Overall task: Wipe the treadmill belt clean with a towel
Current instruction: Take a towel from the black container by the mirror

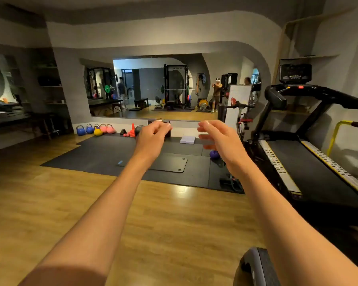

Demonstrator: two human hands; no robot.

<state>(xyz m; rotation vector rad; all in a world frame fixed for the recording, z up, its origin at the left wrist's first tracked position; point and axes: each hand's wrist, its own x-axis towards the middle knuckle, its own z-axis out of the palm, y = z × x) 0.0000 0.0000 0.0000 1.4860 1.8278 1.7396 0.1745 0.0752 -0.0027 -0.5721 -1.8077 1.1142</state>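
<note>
Left hand [153, 134]: stretched forward at mid-frame, fingers curled loosely inward, holding nothing.
Right hand [216, 136]: stretched forward beside the left, apart from it, fingers half-bent and loose, empty.
Arms: both bare, reaching out over the wood floor [50, 203].
Treadmill [298, 141]: at right edge of frame, well right of both hands, neither hand touching it.
Belt [310, 168]: dark, runs toward the camera between two pale side rails; surface detail too dim to tell.
Console [295, 73]: up at the far end of the treadmill, black handlebars below it.
Towel: cannot tell where it is; none seen in either hand.
Mat [167, 164]: dark, on the floor under and past the hands.
Kettlebells [95, 130]: blue, yellow, pink, in a row by the far wall, left of the hands.
Mirror [153, 87]: on far wall, reflects racks and people.
White pad [187, 139]: flat on the mat, between the hands in view.
Dark curved object [254, 267]: bottom edge, by right forearm, unclear what.
</note>
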